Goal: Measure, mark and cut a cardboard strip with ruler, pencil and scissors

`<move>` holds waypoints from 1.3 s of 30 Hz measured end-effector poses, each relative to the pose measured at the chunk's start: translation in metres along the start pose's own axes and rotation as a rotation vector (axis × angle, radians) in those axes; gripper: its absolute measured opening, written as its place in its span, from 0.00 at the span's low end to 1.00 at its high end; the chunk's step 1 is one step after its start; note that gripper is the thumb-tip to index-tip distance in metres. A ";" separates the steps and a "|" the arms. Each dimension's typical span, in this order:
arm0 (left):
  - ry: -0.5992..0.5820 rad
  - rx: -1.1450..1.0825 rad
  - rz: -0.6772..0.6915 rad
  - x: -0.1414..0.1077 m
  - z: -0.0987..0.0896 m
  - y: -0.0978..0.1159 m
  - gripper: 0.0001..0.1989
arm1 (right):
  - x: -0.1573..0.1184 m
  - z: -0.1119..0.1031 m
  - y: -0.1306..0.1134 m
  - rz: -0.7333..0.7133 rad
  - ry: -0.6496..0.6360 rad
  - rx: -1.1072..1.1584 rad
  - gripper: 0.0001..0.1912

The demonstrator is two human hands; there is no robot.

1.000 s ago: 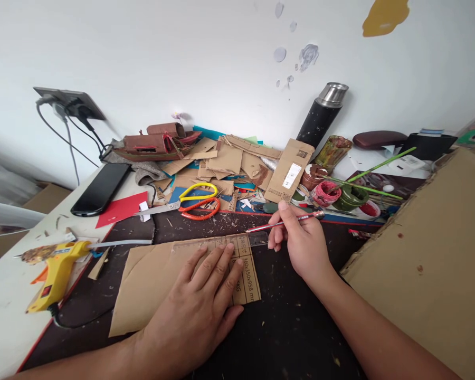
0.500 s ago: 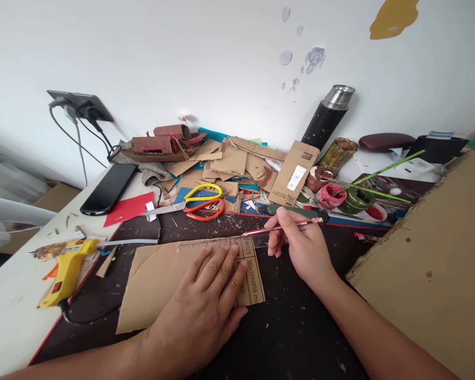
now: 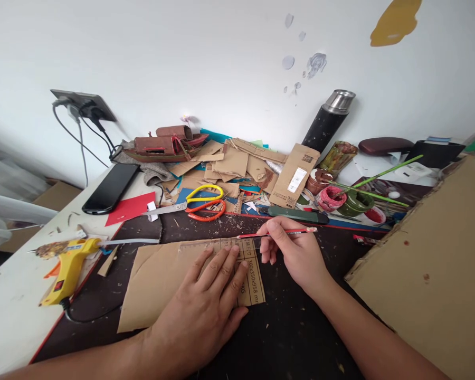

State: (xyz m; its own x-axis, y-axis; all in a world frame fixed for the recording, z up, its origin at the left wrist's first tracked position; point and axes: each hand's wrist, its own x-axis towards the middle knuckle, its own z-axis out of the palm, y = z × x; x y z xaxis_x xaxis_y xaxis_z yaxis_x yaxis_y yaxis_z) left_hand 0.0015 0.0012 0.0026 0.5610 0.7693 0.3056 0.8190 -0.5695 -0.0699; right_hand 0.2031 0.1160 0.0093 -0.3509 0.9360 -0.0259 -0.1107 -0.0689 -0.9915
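Observation:
Flat on the dark mat lies a piece of cardboard (image 3: 154, 279) with printed text at its right end. My left hand (image 3: 206, 301) rests on it, fingers spread, pressing down a clear ruler (image 3: 193, 246) along the far edge. My right hand (image 3: 293, 248) is closed around a red pencil (image 3: 257, 234), whose tip points left near the cardboard's far edge, by the ruler. Whether the tip touches the cardboard I cannot tell.
Beyond the hands lie scissors (image 3: 206, 202), a green cutter (image 3: 296, 214), cardboard scraps (image 3: 231, 161) and paint jars (image 3: 331, 198). A yellow glue gun (image 3: 69, 269) and a phone (image 3: 111, 187) are at the left. A large cardboard sheet (image 3: 431, 264) stands at the right.
My right hand has moved slightly left and nearer to me, bringing the pencil tip left along the ruler. My left hand stays on the cardboard.

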 end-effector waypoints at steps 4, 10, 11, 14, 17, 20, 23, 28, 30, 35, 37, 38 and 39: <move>0.011 0.001 -0.011 0.000 -0.001 0.000 0.28 | -0.004 0.004 0.000 -0.012 0.003 -0.048 0.27; 0.006 0.016 -0.001 0.001 -0.001 0.000 0.28 | -0.004 0.007 -0.001 0.004 0.025 -0.036 0.28; 0.004 0.014 -0.004 0.000 0.000 0.000 0.28 | -0.003 0.007 -0.001 0.006 0.028 -0.031 0.28; 0.010 -0.002 -0.013 0.000 0.002 0.002 0.28 | -0.002 0.007 -0.001 0.002 0.034 -0.011 0.28; 0.028 -0.019 -0.031 -0.001 0.003 0.003 0.28 | 0.000 0.008 -0.001 -0.007 0.039 0.003 0.28; 0.023 -0.010 -0.017 -0.001 0.002 0.002 0.28 | 0.000 0.009 -0.002 0.000 0.040 0.002 0.28; 0.006 0.000 -0.002 -0.001 0.000 0.001 0.28 | 0.000 0.012 -0.002 0.009 0.036 -0.007 0.27; 0.013 -0.023 -0.029 -0.001 0.002 0.003 0.28 | -0.001 0.017 0.000 0.018 0.029 -0.049 0.27; 0.011 -0.026 -0.033 -0.001 0.003 0.003 0.29 | -0.001 0.018 0.000 0.023 0.025 -0.057 0.27; -0.002 0.002 -0.011 -0.001 0.003 0.003 0.29 | -0.001 0.020 0.001 0.026 0.008 -0.067 0.26; -0.002 -0.004 -0.016 -0.001 0.003 0.003 0.29 | -0.001 0.020 0.002 0.027 0.006 -0.073 0.26; -0.001 -0.011 -0.023 -0.001 0.003 0.004 0.29 | -0.002 0.020 0.002 0.028 0.008 -0.074 0.26; 0.001 -0.019 -0.031 -0.001 0.003 0.004 0.29 | -0.002 0.020 0.002 0.029 0.010 -0.075 0.26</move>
State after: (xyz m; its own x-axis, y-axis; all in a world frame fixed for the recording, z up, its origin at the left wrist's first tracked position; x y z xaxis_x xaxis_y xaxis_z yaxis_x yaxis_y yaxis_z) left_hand 0.0046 -0.0008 -0.0005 0.5351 0.7866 0.3080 0.8337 -0.5507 -0.0419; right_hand 0.1846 0.1074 0.0102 -0.3433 0.9376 -0.0560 -0.0306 -0.0708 -0.9970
